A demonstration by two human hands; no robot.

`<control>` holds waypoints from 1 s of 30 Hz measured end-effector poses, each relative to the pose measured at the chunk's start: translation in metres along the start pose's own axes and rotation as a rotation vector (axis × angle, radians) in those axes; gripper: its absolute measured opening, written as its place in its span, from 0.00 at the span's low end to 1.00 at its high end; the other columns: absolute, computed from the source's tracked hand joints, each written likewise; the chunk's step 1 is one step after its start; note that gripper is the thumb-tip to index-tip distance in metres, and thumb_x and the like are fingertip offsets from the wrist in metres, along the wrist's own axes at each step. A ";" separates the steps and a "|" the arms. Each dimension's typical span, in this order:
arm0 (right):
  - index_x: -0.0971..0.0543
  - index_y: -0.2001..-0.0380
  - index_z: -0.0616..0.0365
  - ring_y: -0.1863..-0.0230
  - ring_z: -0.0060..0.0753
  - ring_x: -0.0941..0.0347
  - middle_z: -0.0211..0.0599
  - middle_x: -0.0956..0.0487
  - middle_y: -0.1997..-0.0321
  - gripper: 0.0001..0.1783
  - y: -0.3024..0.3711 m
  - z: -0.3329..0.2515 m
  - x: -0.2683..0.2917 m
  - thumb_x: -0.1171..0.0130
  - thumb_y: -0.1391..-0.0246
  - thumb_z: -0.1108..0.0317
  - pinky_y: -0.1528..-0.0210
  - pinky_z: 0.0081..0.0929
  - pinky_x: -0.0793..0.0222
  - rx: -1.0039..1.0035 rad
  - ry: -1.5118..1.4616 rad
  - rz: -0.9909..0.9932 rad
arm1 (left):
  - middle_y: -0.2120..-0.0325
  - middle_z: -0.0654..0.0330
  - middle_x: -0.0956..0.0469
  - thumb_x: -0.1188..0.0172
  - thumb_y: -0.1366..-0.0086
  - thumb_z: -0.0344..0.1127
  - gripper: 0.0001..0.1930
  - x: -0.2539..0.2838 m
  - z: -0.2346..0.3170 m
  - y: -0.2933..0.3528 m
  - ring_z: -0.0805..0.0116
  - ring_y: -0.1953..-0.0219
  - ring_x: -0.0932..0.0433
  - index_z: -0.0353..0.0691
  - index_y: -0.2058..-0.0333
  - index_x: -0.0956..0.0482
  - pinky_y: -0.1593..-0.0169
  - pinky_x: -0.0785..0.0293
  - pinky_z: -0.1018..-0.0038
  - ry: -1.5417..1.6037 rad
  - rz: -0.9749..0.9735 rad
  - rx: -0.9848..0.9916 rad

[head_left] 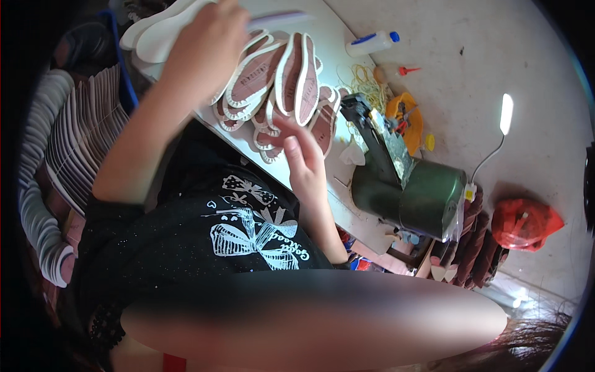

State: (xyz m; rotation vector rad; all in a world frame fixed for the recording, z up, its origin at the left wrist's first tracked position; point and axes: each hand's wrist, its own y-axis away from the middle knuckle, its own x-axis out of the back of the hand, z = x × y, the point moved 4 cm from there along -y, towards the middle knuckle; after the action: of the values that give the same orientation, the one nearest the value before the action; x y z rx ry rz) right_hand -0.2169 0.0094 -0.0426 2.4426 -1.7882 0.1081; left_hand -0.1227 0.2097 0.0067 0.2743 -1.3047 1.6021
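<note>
On the white table lies a pile of flat, sole-shaped shoe pieces with brownish-pink middles and puckered white rims. My left hand is raised over the left side of this pile, its fingers smeared by motion and partly cut off by the upper edge. A blurred pale purple-and-white strip shows beside its fingertips; whether the hand holds it, I cannot tell. At the near side of the pile, my right hand has its thumb and fingers apart, the fingers reaching over the lowest shoe pieces.
White soles lie at the far left. Stacked soles stand beside a blue crate edge. Right of the pile are a dark green cylindrical machine, a white bottle, tangled yellowish thread, a yellow container, a lamp and a red bag.
</note>
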 end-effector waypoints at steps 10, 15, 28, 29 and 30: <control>0.31 0.52 0.63 0.57 0.21 0.30 0.36 0.26 0.54 0.16 0.001 -0.010 0.047 0.52 0.39 0.65 0.51 0.26 0.35 0.108 -0.696 0.405 | 0.56 0.53 0.31 0.39 0.50 0.28 0.12 0.004 0.118 0.026 0.55 0.50 0.34 0.38 0.65 0.28 0.47 0.41 0.63 0.568 -0.193 -0.293; 0.36 0.45 0.64 0.47 0.31 0.31 0.40 0.28 0.48 0.25 0.022 -0.023 0.042 0.46 0.45 0.71 0.44 0.29 0.38 0.150 -0.411 0.414 | 0.57 0.55 0.28 0.37 0.43 0.43 0.28 -0.040 0.100 0.009 0.72 0.57 0.27 0.31 0.50 0.35 0.55 0.31 0.76 1.046 -0.617 0.221; 0.36 0.47 0.64 0.53 0.33 0.27 0.41 0.28 0.50 0.35 0.025 0.025 0.066 0.32 0.56 0.65 0.54 0.30 0.27 0.071 -0.985 0.082 | 0.69 0.61 0.24 0.39 0.42 0.34 0.14 -0.081 0.137 0.038 0.80 0.69 0.24 0.36 0.62 0.32 0.63 0.29 0.84 1.869 -0.906 0.574; 0.36 0.47 0.65 0.57 0.34 0.25 0.42 0.27 0.53 0.35 0.025 0.018 0.070 0.31 0.58 0.69 0.60 0.28 0.25 0.118 -0.879 0.039 | 0.70 0.62 0.24 0.38 0.43 0.34 0.14 -0.078 0.137 0.036 0.80 0.69 0.25 0.37 0.63 0.32 0.63 0.29 0.85 1.802 -0.934 0.492; 0.35 0.48 0.66 0.61 0.35 0.24 0.43 0.26 0.55 0.35 0.024 0.010 0.071 0.31 0.60 0.73 0.65 0.27 0.24 0.164 -0.772 -0.004 | 0.71 0.63 0.25 0.37 0.44 0.34 0.14 -0.075 0.137 0.033 0.80 0.69 0.25 0.37 0.64 0.32 0.63 0.30 0.85 1.735 -0.959 0.410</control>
State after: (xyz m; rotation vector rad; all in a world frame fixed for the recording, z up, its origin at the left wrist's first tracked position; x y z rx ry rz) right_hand -0.2189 -0.0661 -0.0425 2.8332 -2.0857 -0.8285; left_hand -0.1684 0.0582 -0.0119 -0.2443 0.4948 0.6700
